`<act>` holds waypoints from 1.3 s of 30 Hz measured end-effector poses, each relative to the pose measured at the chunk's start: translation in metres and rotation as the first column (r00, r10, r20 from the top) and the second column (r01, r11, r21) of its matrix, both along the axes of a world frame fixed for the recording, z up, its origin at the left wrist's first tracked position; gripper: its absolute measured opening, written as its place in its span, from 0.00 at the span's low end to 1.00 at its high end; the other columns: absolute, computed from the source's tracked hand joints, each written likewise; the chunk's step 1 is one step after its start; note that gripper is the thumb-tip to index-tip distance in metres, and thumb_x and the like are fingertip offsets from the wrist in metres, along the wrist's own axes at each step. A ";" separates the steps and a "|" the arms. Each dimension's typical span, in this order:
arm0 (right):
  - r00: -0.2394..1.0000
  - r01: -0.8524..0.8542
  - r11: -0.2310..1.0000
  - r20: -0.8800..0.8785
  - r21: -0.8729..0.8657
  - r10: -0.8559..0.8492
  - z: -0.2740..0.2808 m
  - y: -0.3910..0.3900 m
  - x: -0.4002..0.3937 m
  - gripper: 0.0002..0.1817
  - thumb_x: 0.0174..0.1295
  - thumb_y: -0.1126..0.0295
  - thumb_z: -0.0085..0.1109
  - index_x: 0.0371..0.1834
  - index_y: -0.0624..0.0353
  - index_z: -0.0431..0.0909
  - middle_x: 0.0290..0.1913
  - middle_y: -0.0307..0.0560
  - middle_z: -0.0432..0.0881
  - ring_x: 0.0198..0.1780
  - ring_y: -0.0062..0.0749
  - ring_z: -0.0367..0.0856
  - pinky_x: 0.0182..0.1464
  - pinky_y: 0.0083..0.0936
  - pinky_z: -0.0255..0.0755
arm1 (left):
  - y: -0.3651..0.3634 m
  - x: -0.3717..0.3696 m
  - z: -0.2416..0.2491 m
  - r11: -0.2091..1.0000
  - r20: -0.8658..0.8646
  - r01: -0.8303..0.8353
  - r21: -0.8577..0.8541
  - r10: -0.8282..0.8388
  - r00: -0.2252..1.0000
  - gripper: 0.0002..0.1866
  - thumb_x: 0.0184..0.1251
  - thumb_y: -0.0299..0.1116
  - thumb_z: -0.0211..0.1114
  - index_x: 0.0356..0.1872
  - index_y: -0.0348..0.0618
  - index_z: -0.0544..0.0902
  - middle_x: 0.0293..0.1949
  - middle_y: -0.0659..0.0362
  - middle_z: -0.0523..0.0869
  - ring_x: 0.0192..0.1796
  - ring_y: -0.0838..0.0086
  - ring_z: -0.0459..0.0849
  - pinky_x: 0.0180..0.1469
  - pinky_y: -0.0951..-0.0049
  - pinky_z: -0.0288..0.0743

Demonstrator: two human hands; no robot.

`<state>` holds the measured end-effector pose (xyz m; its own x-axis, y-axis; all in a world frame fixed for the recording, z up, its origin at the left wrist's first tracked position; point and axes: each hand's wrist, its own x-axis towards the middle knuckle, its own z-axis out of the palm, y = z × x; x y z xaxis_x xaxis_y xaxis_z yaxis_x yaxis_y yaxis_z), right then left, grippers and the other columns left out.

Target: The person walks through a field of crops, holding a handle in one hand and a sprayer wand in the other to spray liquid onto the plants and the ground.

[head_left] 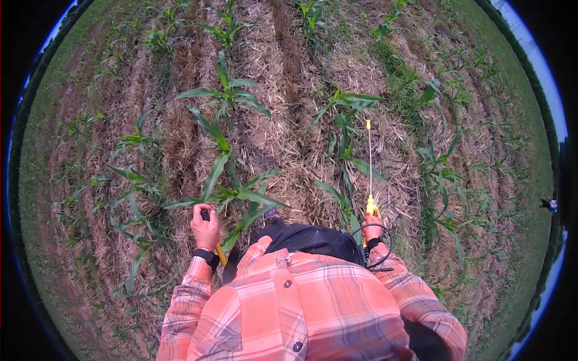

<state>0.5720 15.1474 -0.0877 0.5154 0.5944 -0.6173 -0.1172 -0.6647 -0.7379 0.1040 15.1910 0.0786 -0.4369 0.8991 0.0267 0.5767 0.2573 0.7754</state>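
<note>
My left hand [205,228] is closed around the black grip [206,215] of a yellow lever [221,255], which runs back beside my hip. On the other side, my right hand [372,228] grips the yellow handle of a sprayer wand [370,162]. The wand's thin tube points forward over the ground, with a yellow nozzle [368,124] at its tip. A black hose [391,240] curves out from the handle beside my right wrist. Young corn plants [226,150] stand ahead of my left hand, and another corn plant [343,156] grows just left of the wand.
Rows of young corn run away from me, with dry straw [265,72] covering the soil between them. Grassy weeds [403,90] grow at the right. Far off at the right edge, a small figure or object [551,205] is too small to make out.
</note>
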 end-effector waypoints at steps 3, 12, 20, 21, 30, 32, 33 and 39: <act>0.985 -0.173 0.984 0.016 -0.044 0.174 0.003 0.035 -0.036 0.13 0.58 0.58 0.49 0.25 0.55 0.68 0.13 0.36 0.67 0.08 0.19 0.60 0.07 0.18 0.53 | 0.014 -0.018 -0.012 0.997 -0.015 -0.039 -0.067 0.038 0.999 0.06 0.50 0.25 0.58 0.29 0.43 0.70 0.17 0.56 0.73 0.19 0.71 0.73 0.24 0.72 0.67; 0.654 -0.721 0.693 0.343 0.012 0.674 0.033 0.108 -0.132 0.13 0.56 0.59 0.52 0.29 0.58 0.75 0.17 0.38 0.73 0.18 0.19 0.69 0.20 0.20 0.61 | 0.050 -0.059 -0.025 0.996 0.043 -0.063 -0.065 0.066 0.997 0.06 0.50 0.24 0.57 0.28 0.42 0.70 0.17 0.58 0.73 0.19 0.71 0.73 0.24 0.72 0.67; 0.223 -0.958 0.267 0.313 -0.104 0.923 0.068 0.147 -0.163 0.15 0.55 0.57 0.49 0.35 0.57 0.72 0.28 0.56 0.77 0.32 0.50 0.76 0.34 0.40 0.67 | 0.055 -0.078 0.032 0.997 0.199 -0.053 0.057 0.040 0.979 0.05 0.55 0.23 0.57 0.30 0.41 0.69 0.20 0.69 0.66 0.21 0.87 0.63 0.22 0.84 0.57; 0.223 -0.958 0.265 0.304 -0.106 0.926 0.073 0.149 -0.169 0.15 0.55 0.57 0.49 0.35 0.57 0.72 0.28 0.56 0.77 0.32 0.50 0.76 0.34 0.40 0.67 | 0.047 -0.090 0.034 0.996 0.266 -0.081 0.047 0.066 0.962 0.05 0.56 0.23 0.56 0.31 0.42 0.68 0.21 0.69 0.67 0.22 0.88 0.63 0.22 0.86 0.56; 0.039 -0.999 0.041 0.273 0.000 0.961 0.065 0.189 -0.184 0.13 0.56 0.59 0.47 0.32 0.59 0.70 0.28 0.57 0.76 0.33 0.52 0.75 0.34 0.41 0.66 | 0.069 -0.100 0.041 0.983 0.033 -0.153 0.098 0.150 0.988 0.05 0.56 0.25 0.57 0.30 0.41 0.69 0.21 0.66 0.68 0.20 0.83 0.64 0.23 0.81 0.60; 0.035 -0.998 0.047 0.269 -0.039 0.963 0.061 0.202 -0.180 0.13 0.56 0.59 0.47 0.33 0.58 0.70 0.28 0.58 0.76 0.33 0.53 0.75 0.34 0.43 0.66 | 0.094 -0.089 0.017 0.990 -0.044 -0.123 0.064 0.126 0.991 0.05 0.54 0.24 0.57 0.30 0.41 0.70 0.21 0.65 0.69 0.22 0.82 0.66 0.25 0.79 0.62; 0.043 -0.998 0.053 0.269 -0.033 0.962 0.057 0.209 -0.178 0.13 0.56 0.59 0.47 0.33 0.58 0.70 0.28 0.58 0.76 0.33 0.53 0.75 0.34 0.43 0.66 | 0.108 -0.083 0.010 0.992 -0.048 -0.118 0.042 0.120 0.992 0.05 0.53 0.24 0.57 0.29 0.41 0.70 0.20 0.65 0.70 0.22 0.82 0.67 0.25 0.79 0.63; 0.337 -0.930 0.362 0.251 -0.059 0.907 0.043 0.230 -0.139 0.16 0.54 0.57 0.50 0.39 0.57 0.73 0.29 0.60 0.77 0.34 0.53 0.76 0.37 0.40 0.68 | 0.168 -0.060 -0.005 0.999 -0.067 -0.041 0.001 0.041 0.997 0.04 0.52 0.24 0.57 0.28 0.41 0.70 0.19 0.64 0.70 0.21 0.82 0.67 0.24 0.79 0.63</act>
